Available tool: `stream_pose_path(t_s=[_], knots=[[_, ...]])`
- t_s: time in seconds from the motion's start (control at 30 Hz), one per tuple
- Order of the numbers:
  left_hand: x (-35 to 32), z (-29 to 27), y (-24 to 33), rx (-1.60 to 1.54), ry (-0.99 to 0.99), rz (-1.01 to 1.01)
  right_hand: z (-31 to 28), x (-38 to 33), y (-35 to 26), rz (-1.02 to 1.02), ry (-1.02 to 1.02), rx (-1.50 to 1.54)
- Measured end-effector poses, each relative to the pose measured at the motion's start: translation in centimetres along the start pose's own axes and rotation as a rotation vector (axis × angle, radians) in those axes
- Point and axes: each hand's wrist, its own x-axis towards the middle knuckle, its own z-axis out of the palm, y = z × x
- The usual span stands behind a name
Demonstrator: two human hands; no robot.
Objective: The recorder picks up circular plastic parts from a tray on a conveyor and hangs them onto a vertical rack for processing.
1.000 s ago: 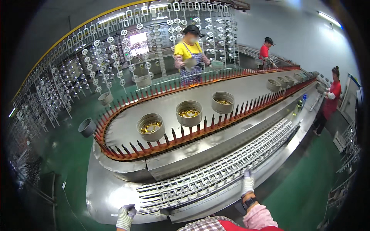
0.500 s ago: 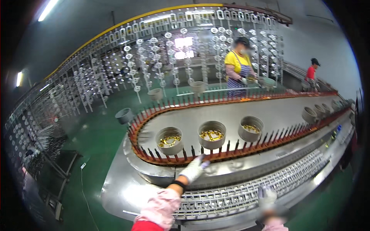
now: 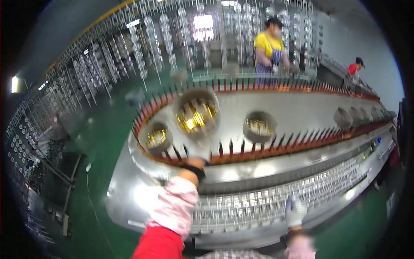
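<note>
My left hand (image 3: 199,154), in a white glove, reaches over the red rim of the conveyor. It is closed beneath a round grey tub (image 3: 177,101), which tilts toward me and holds shiny gold-coloured metal pieces (image 3: 196,120). Motion blurs the fingers, and the tub hides part of them. Two similar tubs with gold pieces stand beside it: one (image 3: 145,141) to the left, one (image 3: 260,138) to the right. My right hand (image 3: 296,212), also gloved, hovers at the front over a silver rack of metal frames (image 3: 254,205), fingers extended with nothing seen in them.
Upright dark spindles (image 3: 230,146) line the looped conveyor around a steel top (image 3: 302,108). More tubs (image 3: 343,116) stand at the far right. Across the conveyor works a person in yellow (image 3: 269,47); another in red (image 3: 354,69) is farther off. Hanging racks (image 3: 166,34) fill the back.
My left hand has moved left and up against the tub, which now looks larger and tilted. My right hand has shifted slightly up, and the whole view has tilted.
</note>
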Motion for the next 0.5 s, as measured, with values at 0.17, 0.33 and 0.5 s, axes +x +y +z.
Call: stream_pose_path(t_s=[0.17,0.33,0.5], knots=[[-2.4,0.9,-13.9,-1.44,-0.105,-0.246,1.2,0.3,1.3,0.071,0.1,-0.023],[-10.3,6.1,-19.1,-2.305,-0.335,-0.957,2.2,-0.5,1.7,0.141,0.039,0.011],[-18.9,10.0,-23.4,-2.686,-0.691,-1.046,1.2,-1.0,0.7,0.072,0.135,-0.004]])
